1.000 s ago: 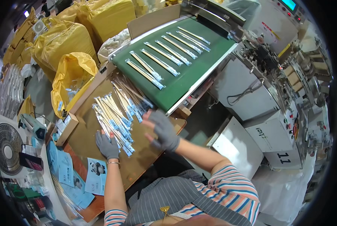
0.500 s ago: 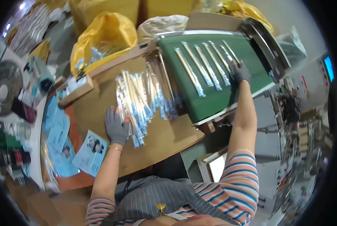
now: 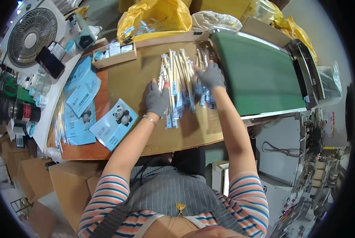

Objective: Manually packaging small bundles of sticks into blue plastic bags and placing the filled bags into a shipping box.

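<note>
On the brown tabletop lies a pile of wrapped chopsticks (image 3: 176, 85), slim pale sticks in clear plastic with blue ends. My left hand (image 3: 156, 100), in a grey glove with bare fingertips, rests along the pile's left side, fingers stretched out and holding nothing. My right hand (image 3: 212, 76), gloved alike, reaches over a smaller group of packets at the pile's right, thumb and fingers apart. Part of that group is hidden under the right hand. The green conveyor belt (image 3: 256, 75) runs just right of it.
A yellow bag (image 3: 155, 20) stands behind the table, beside a small cardboard box (image 3: 114, 55) of little containers. Blue printed bags (image 3: 114, 123) and loose sticks lie at the left. Further left are a phone (image 3: 50, 62) and a fan (image 3: 31, 39). A dark machine frame (image 3: 304, 71) crosses the belt's right end.
My right hand has moved left from the belt to the packets on the table. The row of packets on the belt no longer shows. The whole view has turned and shifted.
</note>
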The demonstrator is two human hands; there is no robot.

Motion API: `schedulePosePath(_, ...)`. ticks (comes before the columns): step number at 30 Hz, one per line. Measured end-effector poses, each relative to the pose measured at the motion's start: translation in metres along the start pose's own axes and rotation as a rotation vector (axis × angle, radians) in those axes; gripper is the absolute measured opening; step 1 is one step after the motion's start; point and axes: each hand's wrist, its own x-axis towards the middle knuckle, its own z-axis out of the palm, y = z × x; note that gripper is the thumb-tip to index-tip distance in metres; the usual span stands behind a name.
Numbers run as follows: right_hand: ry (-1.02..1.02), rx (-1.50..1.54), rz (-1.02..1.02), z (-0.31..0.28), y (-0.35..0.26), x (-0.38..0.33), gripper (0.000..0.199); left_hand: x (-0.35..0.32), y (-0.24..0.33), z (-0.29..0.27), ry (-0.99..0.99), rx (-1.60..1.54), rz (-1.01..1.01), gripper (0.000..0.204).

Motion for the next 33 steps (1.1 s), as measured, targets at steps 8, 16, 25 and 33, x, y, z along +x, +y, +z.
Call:
schedulePosePath(8, -0.29, 0.39, 0.092, 0.036, -0.069, -0.005, 0.075, 0.066, 0.001, 0.041, -0.478, -1.362, -0.746, 0.046)
schedulePosePath(16, -0.528, 1.634, 0.184, 0.039, -0.081, -0.044, 0.035, 0.038, 0.048, -0.063, -0.438, -1.138, -0.458, 0.045)
schedulePosePath(25, -0.436, 1.454, -0.349, -0.033, -0.082, -0.104, 0.111, 0.006, 0.055, -0.124, -0.773, -1.244, 0.244, 0.085)
schedulePosePath(33, -0.369, 1.388, -0.418, -0.034, -0.094, -0.14, 0.118, -0.011, 0.026, -0.093, -0.563, -0.62, 0.526, 0.098)
